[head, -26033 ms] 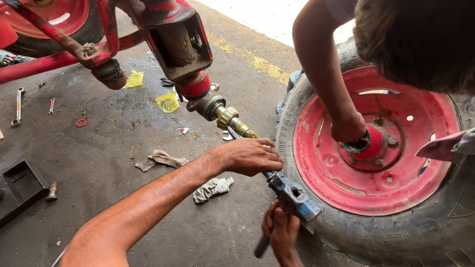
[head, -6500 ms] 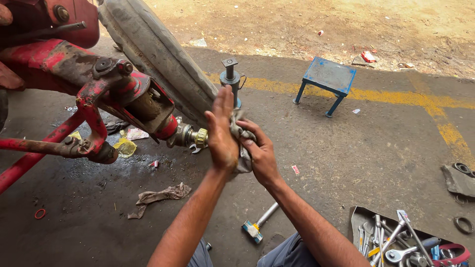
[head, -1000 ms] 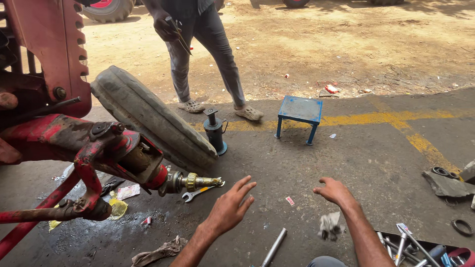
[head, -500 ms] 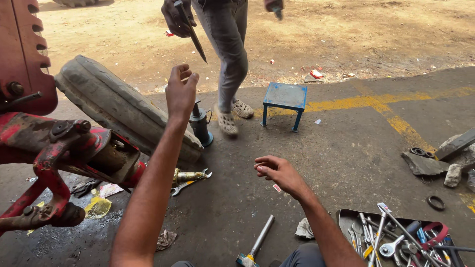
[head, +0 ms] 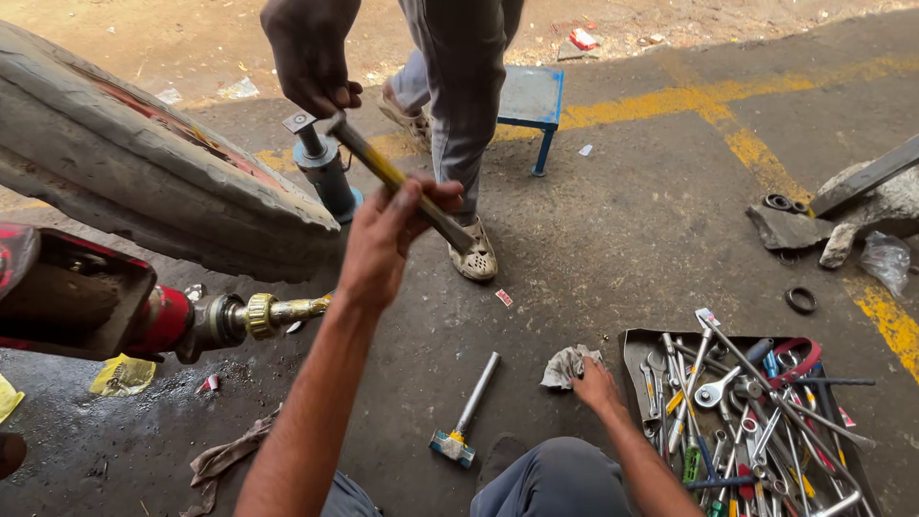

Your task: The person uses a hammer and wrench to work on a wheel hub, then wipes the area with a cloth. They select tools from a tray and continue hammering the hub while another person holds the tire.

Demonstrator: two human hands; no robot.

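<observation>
My left hand (head: 385,244) is raised and shut around the middle of a long metal bar (head: 442,222) with a yellow streak. A standing person's hand (head: 311,57) holds the bar's upper end. My right hand (head: 598,385) rests low on the concrete, fingers spread, touching a crumpled grey rag (head: 567,366) beside a black tray of tools (head: 634,356). Below my left arm a brass-coloured threaded spindle (head: 282,311) sticks out of a red axle (head: 163,321).
A worn tyre (head: 144,182) leans at the left, with a blue-grey bottle jack (head: 324,172) behind it. A small hammer (head: 466,412) lies on the floor by my knee. A blue stool (head: 533,96), stones (head: 842,215) and rubber rings (head: 800,300) lie farther off.
My left hand, reaching up open before, has closed on the bar that the standing person holds out. My right hand has dropped toward the rag and tray.
</observation>
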